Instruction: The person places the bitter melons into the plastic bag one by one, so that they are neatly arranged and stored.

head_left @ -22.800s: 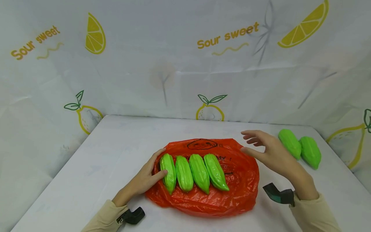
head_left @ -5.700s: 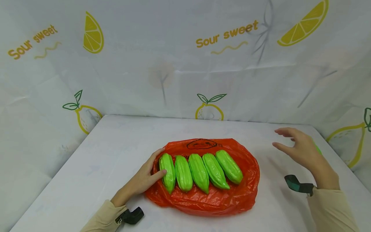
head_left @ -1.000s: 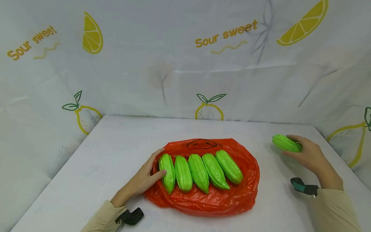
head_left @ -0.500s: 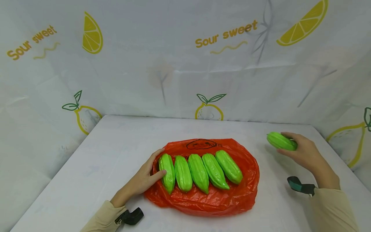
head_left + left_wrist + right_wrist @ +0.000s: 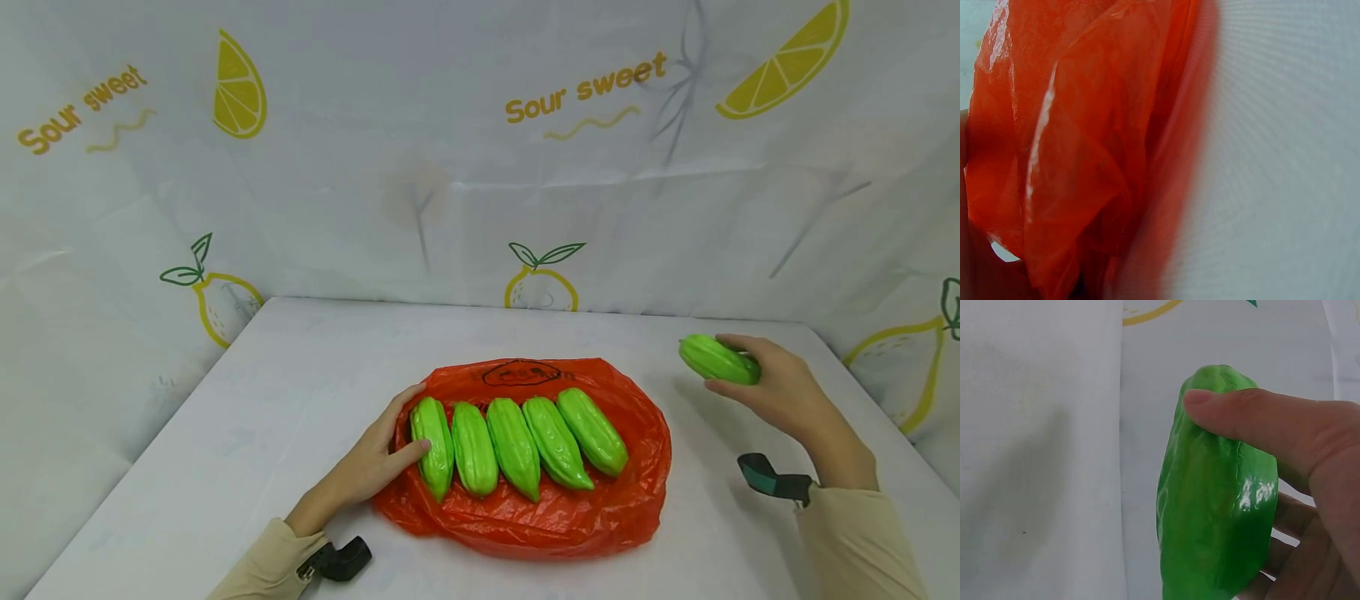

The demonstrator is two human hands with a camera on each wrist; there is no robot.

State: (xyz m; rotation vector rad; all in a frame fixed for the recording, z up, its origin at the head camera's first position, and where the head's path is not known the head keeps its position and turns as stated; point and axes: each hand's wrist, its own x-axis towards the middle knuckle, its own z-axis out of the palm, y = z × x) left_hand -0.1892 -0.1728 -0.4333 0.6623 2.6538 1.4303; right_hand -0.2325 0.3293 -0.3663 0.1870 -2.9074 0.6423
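A red plastic bag [image 5: 570,529] lies spread open on the white table, with several glossy green ridged gourds [image 5: 476,450] side by side in it. My left hand [image 5: 371,460] grips the bag's left edge, its thumb inside against the leftmost gourd [image 5: 432,425]. In the left wrist view, folds of the red plastic [image 5: 1085,144] fill much of the picture. Off to the right of the bag, my right hand [image 5: 783,390] holds another green gourd [image 5: 712,360] above the table. The right wrist view shows the thumb [image 5: 1235,415] across this gourd [image 5: 1210,506], fingers behind it.
The white table [image 5: 300,367] runs back to a white fabric backdrop [image 5: 337,208] with lemon prints and lettering. Black devices [image 5: 341,560] are strapped to both wrists. A shadow lies on the table below the right hand.
Earlier, four gourds were in the bag and two on the table; a fifth was added later. My right hand has since picked up the other one, lately moving it up and left. Left hand unmoved.
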